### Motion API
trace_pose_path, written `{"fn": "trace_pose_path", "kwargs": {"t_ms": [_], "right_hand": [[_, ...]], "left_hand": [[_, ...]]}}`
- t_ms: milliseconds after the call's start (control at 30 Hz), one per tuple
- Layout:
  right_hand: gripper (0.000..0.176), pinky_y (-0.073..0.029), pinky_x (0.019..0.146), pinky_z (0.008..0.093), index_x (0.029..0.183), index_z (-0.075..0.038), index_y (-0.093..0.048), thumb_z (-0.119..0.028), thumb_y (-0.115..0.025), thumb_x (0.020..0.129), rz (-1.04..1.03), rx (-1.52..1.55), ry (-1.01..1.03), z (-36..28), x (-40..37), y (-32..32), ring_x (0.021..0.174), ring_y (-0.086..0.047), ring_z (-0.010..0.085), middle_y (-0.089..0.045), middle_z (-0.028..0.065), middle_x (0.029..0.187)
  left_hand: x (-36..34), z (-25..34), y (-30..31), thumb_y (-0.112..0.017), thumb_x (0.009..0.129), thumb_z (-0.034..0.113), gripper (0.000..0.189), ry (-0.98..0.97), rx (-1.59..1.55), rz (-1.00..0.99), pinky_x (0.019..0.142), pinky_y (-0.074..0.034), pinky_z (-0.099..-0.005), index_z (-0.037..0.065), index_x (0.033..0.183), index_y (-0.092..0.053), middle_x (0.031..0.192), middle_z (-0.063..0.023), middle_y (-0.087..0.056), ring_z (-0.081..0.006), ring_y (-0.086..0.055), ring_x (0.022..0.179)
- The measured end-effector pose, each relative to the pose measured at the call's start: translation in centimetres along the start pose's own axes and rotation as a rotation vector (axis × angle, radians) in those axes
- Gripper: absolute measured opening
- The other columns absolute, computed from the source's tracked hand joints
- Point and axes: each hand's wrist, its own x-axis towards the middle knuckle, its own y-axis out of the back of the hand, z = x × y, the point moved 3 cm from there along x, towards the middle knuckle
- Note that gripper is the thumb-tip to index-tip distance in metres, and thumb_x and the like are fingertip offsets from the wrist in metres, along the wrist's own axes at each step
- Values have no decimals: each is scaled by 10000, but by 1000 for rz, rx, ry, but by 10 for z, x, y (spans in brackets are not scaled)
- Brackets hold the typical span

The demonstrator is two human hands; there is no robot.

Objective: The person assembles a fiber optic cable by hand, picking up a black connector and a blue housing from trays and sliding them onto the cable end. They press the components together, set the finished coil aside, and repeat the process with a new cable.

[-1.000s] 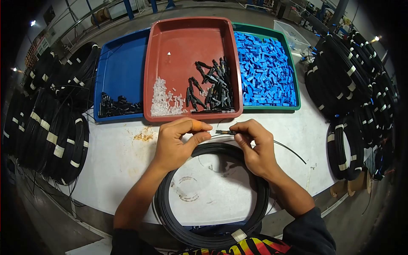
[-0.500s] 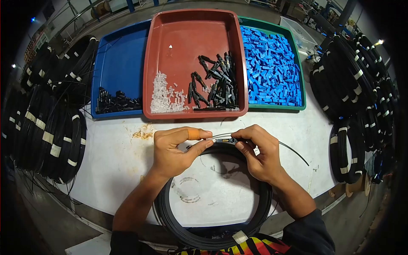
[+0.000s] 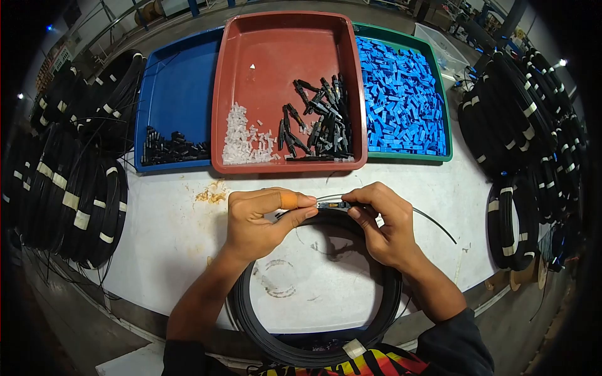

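A small black fiber optic connector (image 3: 332, 205) with a brassy middle lies crosswise between my two hands. My left hand (image 3: 263, 216), an orange bandage (image 3: 288, 200) on its index finger, pinches the connector's pale left end between thumb and fingertip. The right end is gripped by the thumb and index finger of my right hand (image 3: 384, 222). A thin black cable (image 3: 434, 222) runs behind the connector and curves out to the right past my right hand. Below both hands a large coil of black cable (image 3: 392, 301) stands against the table edge, a white tape band (image 3: 354, 349) around it.
A red tray (image 3: 276, 56) holds clear caps (image 3: 241, 141) and black connectors (image 3: 326, 122). Blue (image 3: 179, 75) and green (image 3: 446, 141) trays flank it, with black parts and blue housings (image 3: 401, 94). Cable coils stack at left (image 3: 69, 200) and right (image 3: 508, 125) on the white table (image 3: 163, 250).
My left hand has shifted slightly right, its fingertips closer in on the connector's left end. My right hand stays nearly still.
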Motion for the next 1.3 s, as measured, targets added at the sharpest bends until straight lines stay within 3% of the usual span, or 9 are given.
{"fn": "trace_pose_path", "kwargs": {"t_ms": [300, 367, 700, 767, 900, 1100, 1167, 1300], "right_hand": [[245, -516, 686, 360, 1062, 12, -694, 87, -725, 830, 1, -29, 44, 3, -3, -2, 777, -655, 289, -673, 135, 898], [255, -504, 664, 363, 1062, 4, -696, 78, -735, 821, 19, -119, 95, 0, -4, -2, 758, -636, 285, -658, 125, 875], [248, -471, 592, 392, 1057, 3, -685, 69, -733, 823, -61, -137, 90, -4, -4, -2, 650, -594, 286, -586, 121, 803], [244, -452, 544, 324, 1033, 14, -718, 106, -745, 809, -46, -131, 95, -4, -4, -2, 599, -569, 193, -614, 98, 798], [242, -473, 592, 394, 1056, 0, -686, 69, -727, 828, -83, -105, 64, -3, -4, -3, 640, -595, 292, -587, 124, 809], [239, -488, 637, 381, 1008, -13, -706, 99, -719, 797, -22, -18, 5, 9, -2, -1, 688, -613, 287, -620, 111, 826], [280, -497, 677, 376, 986, -18, -712, 135, -698, 751, -66, -38, 29, 7, -1, -1, 724, -624, 283, -635, 104, 837], [329, -500, 691, 374, 978, -28, -718, 151, -678, 705, -96, -39, 83, 7, -2, -2, 739, -630, 282, -644, 98, 833]], "left_hand": [[-1, 2, 0, -845, 788, -44, 163, 17, 9, -29, 758, -602, -278, -39, 940, -788, 896, -161, -787, -196, -769, 822], [0, 1, 0, -856, 775, -18, 167, 19, 29, -25, 702, -592, -255, -7, 933, -801, 877, -122, -795, -168, -766, 759], [0, 3, 1, -841, 791, -17, 168, 70, 35, -29, 683, -585, -244, -18, 952, -795, 855, -113, -793, -154, -763, 736], [-1, 3, 1, -844, 785, -17, 181, 66, 73, -50, 683, -588, -245, -21, 959, -793, 859, -115, -793, -157, -764, 735], [-1, 0, -1, -849, 776, -13, 187, 79, 51, -46, 692, -597, -255, -21, 954, -792, 867, -116, -794, -160, -766, 740], [-1, 3, -3, -938, 654, 35, 408, 6, -2, -143, 739, -615, -283, -15, 1027, -781, 915, -113, -797, -161, -773, 817], [-1, 1, -4, -967, 584, 44, 518, 56, -155, -172, 760, -614, -282, -6, 1064, -776, 929, -110, -798, -162, -774, 857], [1, -2, -2, -969, 565, 33, 537, 97, -179, -259, 774, -610, -272, -5, 1064, -776, 929, -116, -797, -164, -773, 884]]}}
